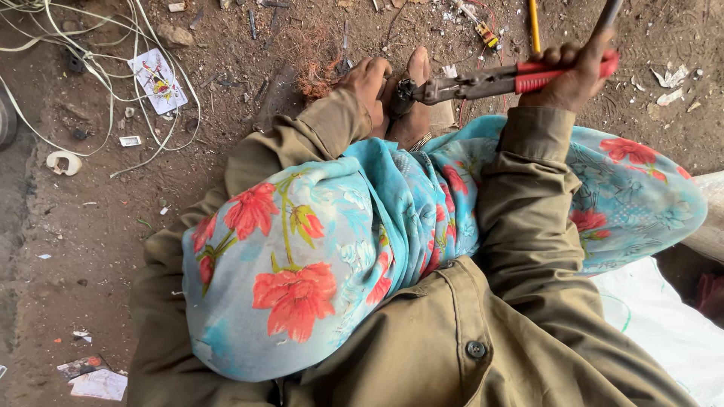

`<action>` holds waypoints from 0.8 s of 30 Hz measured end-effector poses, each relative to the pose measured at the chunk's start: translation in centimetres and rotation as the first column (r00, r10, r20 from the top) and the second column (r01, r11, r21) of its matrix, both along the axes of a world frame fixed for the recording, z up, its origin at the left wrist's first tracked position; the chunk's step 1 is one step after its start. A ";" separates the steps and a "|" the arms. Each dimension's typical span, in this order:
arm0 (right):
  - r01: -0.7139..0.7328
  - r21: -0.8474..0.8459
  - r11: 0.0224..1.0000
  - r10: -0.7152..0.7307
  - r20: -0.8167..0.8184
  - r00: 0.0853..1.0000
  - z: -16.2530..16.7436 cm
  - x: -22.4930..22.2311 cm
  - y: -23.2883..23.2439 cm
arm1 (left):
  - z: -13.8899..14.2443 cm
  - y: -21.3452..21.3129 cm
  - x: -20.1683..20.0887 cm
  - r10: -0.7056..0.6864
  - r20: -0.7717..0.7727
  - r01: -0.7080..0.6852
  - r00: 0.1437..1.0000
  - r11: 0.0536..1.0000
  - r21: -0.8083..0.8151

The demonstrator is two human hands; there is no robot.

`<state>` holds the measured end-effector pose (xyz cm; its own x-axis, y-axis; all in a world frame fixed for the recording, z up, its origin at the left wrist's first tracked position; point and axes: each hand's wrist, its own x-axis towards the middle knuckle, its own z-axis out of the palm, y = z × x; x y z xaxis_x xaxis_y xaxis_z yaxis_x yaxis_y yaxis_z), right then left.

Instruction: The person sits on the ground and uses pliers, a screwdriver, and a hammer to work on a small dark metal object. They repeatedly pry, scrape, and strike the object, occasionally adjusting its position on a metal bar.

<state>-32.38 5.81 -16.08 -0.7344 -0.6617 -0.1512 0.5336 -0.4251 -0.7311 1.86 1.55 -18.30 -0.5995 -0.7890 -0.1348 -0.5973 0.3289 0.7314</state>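
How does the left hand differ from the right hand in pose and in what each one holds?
The left hand is low, by the bare foot, at the jaws of the red-handled cutter. The right hand is raised and shut on the cutter's handles. The left one's grasp is hidden; the right one's fingers curl plainly around the handle. Both wear olive sleeves.

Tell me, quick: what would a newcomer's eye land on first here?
First the bright blue cloth with red flowers draped over the person's knees, filling the middle of the view. Next the red-handled cutter at top centre: the right hand grips its handle, while the left hand is down at the jaws beside a bare foot. Off to the upper left, white wires and a playing card lie on the dirt floor.
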 end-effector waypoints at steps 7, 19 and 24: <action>-0.015 0.007 1.000 0.013 0.272 0.962 -2.1 -3.3 1.9 | -2.8 1.2 -0.6 -0.088 -0.103 0.079 0.991 0.992 -0.096; -0.275 -0.117 0.954 0.282 0.050 0.958 -2.2 -2.5 2.1 | -1.8 1.9 -0.1 0.068 -0.156 -0.047 0.985 0.990 0.131; -0.336 -0.121 0.934 0.343 0.041 0.938 -1.8 -2.6 2.9 | 0.2 2.9 1.4 0.002 -0.286 0.077 0.958 0.962 0.262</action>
<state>-35.02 8.74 -17.89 -0.4546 -0.8851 -0.1001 0.7022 -0.2869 -0.6516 3.26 4.43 -18.08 -0.6720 -0.7233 -0.1588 -0.3452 0.1162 0.9313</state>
